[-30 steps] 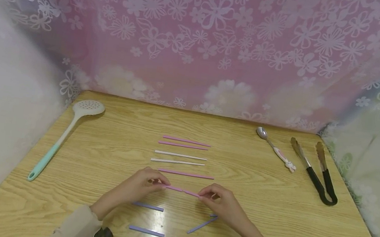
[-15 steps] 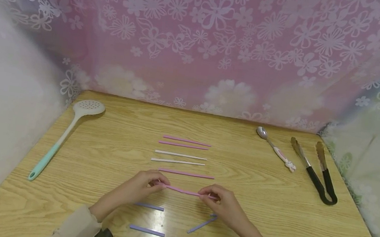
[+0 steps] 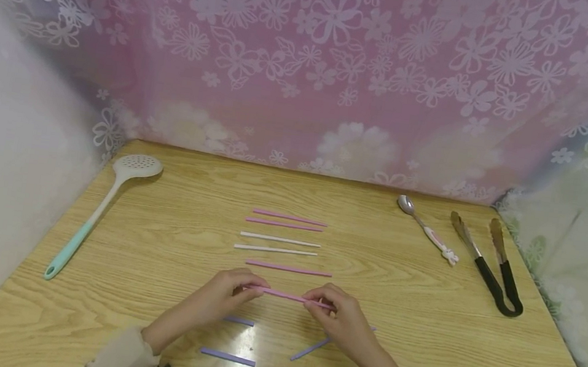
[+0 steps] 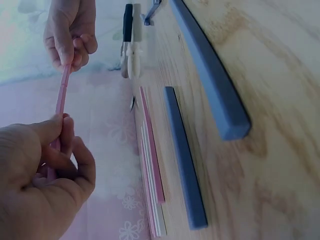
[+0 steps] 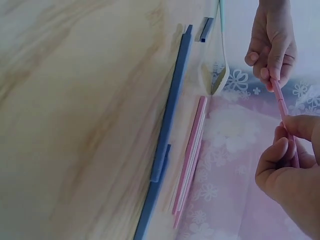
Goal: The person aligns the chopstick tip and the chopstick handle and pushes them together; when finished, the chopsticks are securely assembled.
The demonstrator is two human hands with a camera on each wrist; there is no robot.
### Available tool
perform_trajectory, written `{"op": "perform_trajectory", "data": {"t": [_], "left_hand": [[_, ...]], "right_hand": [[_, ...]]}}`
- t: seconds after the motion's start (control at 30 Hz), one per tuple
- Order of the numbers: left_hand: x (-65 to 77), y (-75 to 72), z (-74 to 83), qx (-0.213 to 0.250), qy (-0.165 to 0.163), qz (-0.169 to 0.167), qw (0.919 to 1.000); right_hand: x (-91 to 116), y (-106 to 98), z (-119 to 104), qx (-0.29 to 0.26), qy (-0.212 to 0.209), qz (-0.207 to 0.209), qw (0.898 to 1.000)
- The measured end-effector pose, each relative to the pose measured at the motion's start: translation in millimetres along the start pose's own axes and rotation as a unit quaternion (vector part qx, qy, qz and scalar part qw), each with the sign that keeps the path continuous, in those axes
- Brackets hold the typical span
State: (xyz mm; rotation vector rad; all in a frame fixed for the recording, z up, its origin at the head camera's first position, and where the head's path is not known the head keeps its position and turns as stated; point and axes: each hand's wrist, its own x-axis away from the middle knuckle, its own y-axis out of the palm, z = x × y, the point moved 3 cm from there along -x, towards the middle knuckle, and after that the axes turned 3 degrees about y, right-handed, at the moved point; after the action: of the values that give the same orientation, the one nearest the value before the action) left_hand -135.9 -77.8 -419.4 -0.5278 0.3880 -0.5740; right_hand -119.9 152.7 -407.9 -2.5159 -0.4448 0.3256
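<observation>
Above the table, my left hand (image 3: 226, 295) and right hand (image 3: 340, 320) pinch a pink chopstick (image 3: 283, 295) between thumbs and fingertips, one toward each end. A seam crosses this chopstick (image 4: 64, 84) in the left wrist view, where its two sections meet in line. Its outer ends are partly hidden by my fingers. Below my hands lie blue-purple chopstick sections: one piece (image 3: 228, 357) at the front left, another piece (image 3: 239, 321) partly behind my left hand, and a slanted piece (image 3: 310, 349) running under my right hand, overlapping another in the right wrist view.
Behind my hands lie a single pink chopstick (image 3: 288, 268), two white chopsticks (image 3: 280, 240) and two more pink chopsticks (image 3: 289, 217). A slotted skimmer (image 3: 102, 201) is at the left. A spoon (image 3: 427, 229) and black-handled tongs (image 3: 492, 284) lie at the right.
A second ago a small gap showed between the two pink sections; now they form one straight line. My hands have drawn slightly closer together. The table items have not moved.
</observation>
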Motion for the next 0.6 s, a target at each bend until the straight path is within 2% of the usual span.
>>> {"op": "perform_trajectory", "data": {"t": [0.37,0.47,0.6], "left_hand": [[-1.0,-1.1,11.3,-0.011,0.057,0.036,0.9977],[-1.8,0.4,11.0,-0.006,0.054,0.037,0.9978],[-3.9,3.1,6.2,-0.003,0.031,0.028,0.9991]], "right_hand": [[1,-2,-7,0.012,-0.02,0.034,0.999],[1,-2,-6,0.013,-0.02,0.038,0.999],[-1,-1,-2,0.018,-0.026,0.039,0.999]]}}
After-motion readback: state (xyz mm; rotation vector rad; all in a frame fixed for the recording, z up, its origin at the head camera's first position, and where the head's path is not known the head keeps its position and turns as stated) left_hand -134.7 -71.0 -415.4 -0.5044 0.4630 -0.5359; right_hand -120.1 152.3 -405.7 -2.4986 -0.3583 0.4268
